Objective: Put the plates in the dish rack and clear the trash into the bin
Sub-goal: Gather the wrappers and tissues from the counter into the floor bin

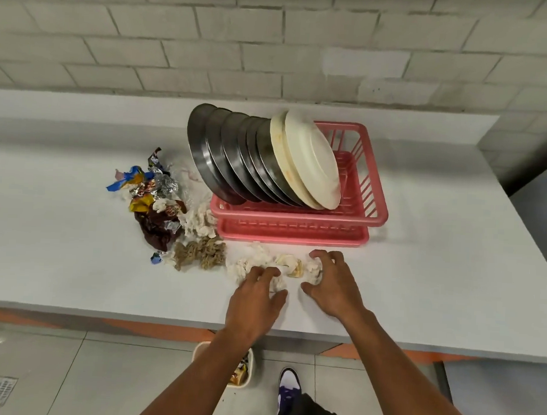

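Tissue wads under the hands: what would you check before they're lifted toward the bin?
1. Plates all standing in rack: ok.
2. Left hand and right hand curled on wads: ok.
3. Every wad gathered: not ok, some lie loose between the hands.
4. Bin on the floor below the table edge: ok.
5. Room in bin: cannot tell, an arm hides most of it.
6. Wrappers cleared: not ok, heaped left of rack.
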Demonstrator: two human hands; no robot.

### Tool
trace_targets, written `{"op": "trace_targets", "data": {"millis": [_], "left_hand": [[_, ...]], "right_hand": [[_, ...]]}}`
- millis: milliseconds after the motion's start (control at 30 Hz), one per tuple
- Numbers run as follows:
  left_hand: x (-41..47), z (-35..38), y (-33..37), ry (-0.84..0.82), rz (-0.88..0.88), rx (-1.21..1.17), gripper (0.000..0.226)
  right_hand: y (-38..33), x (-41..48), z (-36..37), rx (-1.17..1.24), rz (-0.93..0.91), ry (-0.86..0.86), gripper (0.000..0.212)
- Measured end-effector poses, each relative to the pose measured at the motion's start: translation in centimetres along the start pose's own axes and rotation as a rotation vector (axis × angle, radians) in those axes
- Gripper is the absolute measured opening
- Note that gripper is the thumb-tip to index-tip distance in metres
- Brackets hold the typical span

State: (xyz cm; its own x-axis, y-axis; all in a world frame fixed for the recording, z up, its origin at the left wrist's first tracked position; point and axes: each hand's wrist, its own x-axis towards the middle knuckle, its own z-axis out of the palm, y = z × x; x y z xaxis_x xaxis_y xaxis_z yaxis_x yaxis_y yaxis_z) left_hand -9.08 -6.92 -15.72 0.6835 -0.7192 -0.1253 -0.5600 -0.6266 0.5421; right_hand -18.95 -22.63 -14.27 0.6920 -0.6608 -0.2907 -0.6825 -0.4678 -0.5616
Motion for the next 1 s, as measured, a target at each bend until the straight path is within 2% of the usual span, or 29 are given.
{"op": "trace_targets", "data": {"millis": [133,267,567,767,1000], "left_hand": [[0.0,0.2,0.3,0.034,0.014,0.007,0.032],[0.0,0.1,0.3,0.047,0.03,0.016,0.029],[-2.3,-2.9,-1.1,0.152,0.032,-0.193,0.029],[-7.0,-7.2,-4.6,0.156,0.084,-0.354,0.031],[-13.5,-9.7,-12.3,0.105,0.14,-0.371,0.033]], "right_hand": [[0.3,0.3,0.0,0.036,-0.012,0.037,0.037],[0.6,0.0,-0.1,0.104,0.004,0.082,0.028],[-1.8,-4.0,0.1,0.402,-0.088,0.192,0.024],[-7.0,-9.1,3.2,0.492,-0.168,0.105,0.027],[-11.9,-16.8,10.6,0.474,-0.159,0.03,0.033]]}}
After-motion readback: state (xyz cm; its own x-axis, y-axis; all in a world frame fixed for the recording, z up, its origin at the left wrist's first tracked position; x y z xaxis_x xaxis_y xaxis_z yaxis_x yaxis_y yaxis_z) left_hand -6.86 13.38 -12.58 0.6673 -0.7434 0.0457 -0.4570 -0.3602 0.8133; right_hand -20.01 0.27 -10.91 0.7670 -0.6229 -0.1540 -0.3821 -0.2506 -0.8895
